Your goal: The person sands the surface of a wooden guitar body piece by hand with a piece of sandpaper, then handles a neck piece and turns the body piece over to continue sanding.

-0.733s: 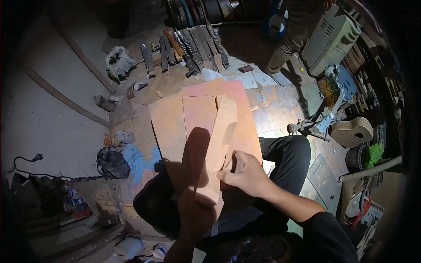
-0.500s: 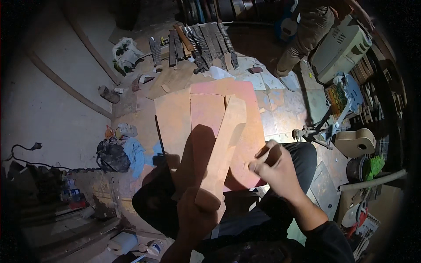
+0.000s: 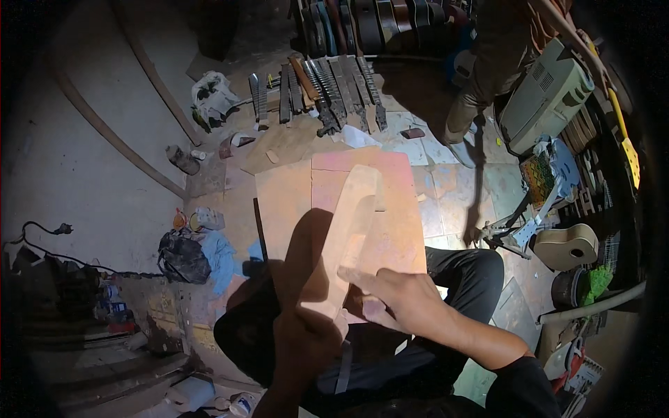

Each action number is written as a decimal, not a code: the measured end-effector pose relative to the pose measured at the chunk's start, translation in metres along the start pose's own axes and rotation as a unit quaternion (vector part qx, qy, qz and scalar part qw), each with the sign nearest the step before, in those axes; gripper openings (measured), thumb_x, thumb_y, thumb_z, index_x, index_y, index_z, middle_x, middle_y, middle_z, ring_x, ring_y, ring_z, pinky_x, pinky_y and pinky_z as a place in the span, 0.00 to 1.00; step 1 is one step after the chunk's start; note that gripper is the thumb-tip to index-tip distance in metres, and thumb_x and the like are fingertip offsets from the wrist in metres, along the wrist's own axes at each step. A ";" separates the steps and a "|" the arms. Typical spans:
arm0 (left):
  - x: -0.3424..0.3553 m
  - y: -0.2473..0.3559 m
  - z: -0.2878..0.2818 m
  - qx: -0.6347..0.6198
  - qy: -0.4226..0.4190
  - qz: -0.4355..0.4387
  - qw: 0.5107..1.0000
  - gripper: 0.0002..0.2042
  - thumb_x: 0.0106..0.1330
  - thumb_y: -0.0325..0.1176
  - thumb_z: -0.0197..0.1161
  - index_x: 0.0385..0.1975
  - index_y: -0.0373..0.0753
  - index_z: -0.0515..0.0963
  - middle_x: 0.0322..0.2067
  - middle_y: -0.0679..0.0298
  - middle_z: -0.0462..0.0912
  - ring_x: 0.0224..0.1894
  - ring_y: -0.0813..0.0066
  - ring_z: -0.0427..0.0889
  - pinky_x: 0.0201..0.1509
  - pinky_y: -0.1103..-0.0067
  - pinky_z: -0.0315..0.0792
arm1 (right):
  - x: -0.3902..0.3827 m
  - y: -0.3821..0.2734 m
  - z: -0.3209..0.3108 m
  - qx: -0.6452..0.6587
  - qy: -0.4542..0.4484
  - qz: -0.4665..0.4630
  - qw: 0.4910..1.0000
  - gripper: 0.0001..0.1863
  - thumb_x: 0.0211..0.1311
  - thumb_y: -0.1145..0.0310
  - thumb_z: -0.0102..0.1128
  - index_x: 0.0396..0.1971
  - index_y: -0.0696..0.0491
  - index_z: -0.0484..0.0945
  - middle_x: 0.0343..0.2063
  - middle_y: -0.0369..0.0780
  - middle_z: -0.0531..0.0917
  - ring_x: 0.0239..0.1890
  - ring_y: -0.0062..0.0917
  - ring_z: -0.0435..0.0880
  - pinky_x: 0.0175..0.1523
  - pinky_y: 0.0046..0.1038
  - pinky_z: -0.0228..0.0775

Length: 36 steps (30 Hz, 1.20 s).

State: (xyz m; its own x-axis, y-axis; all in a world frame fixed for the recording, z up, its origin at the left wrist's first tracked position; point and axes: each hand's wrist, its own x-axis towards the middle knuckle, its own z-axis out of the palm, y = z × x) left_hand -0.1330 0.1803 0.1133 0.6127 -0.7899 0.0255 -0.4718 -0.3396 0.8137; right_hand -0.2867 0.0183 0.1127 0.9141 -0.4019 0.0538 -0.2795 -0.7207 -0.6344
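Both hands, left hand point(image 3: 306, 341) and right hand point(image 3: 401, 296), clamp fingers on a wooden neck blank point(image 3: 348, 230); guitar necks point(image 3: 327, 87) line the tiled floor point(image 3: 453, 202) at twelve o'clock.

Wooden piece point(image 3: 348, 230): pale tan. Boards point(image 3: 327, 202) beneath: orange-pink. Trousers point(image 3: 467, 279): black. Rag point(image 3: 221, 252): light blue. Machine housing point(image 3: 547, 97): grey-white. Round body point(image 3: 566, 245): cream. Floor tiles point(image 3: 453, 202): mottled beige.
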 end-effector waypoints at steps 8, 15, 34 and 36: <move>0.007 0.016 -0.001 -0.074 0.018 -0.004 0.997 0.18 0.55 0.29 0.72 0.45 0.30 0.79 0.35 0.48 0.87 0.42 0.55 0.90 0.44 0.71 0.81 | 0.011 -0.004 -0.006 -0.070 0.019 0.038 0.997 0.43 0.60 0.58 0.67 0.74 0.49 0.60 0.29 0.45 0.80 0.28 0.42 0.84 0.32 0.40 0.77; 0.008 0.010 0.000 -0.121 -0.024 0.024 0.992 0.19 0.55 0.29 0.76 0.45 0.31 0.78 0.35 0.52 0.88 0.39 0.60 0.91 0.44 0.73 0.81 | 0.000 -0.018 -0.011 0.065 -0.022 -0.049 0.996 0.38 0.60 0.60 0.69 0.68 0.57 0.67 0.38 0.50 0.85 0.35 0.42 0.87 0.38 0.38 0.79; 0.068 -0.011 -0.041 -0.067 -0.076 0.054 0.993 0.23 0.56 0.43 0.76 0.43 0.31 0.77 0.37 0.45 0.87 0.43 0.49 0.88 0.47 0.67 0.80 | 0.012 -0.013 -0.017 0.292 0.008 0.012 0.956 0.30 0.62 0.73 0.69 0.65 0.53 0.73 0.32 0.38 0.83 0.35 0.21 0.84 0.44 0.25 0.76; 0.080 -0.016 -0.047 -0.037 -0.075 0.046 0.995 0.24 0.55 0.44 0.76 0.43 0.31 0.77 0.37 0.44 0.86 0.43 0.46 0.87 0.47 0.65 0.80 | 0.014 -0.017 -0.012 0.337 0.062 0.036 0.939 0.29 0.62 0.75 0.69 0.64 0.54 0.74 0.30 0.35 0.81 0.35 0.15 0.80 0.42 0.20 0.74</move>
State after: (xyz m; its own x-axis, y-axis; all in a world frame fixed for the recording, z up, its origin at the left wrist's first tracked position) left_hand -0.0460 0.1465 0.1297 0.4653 -0.8849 0.0190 -0.4702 -0.2289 0.8523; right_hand -0.2728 0.0182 0.1339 0.8469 -0.5291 0.0541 -0.0522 -0.1839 -0.9816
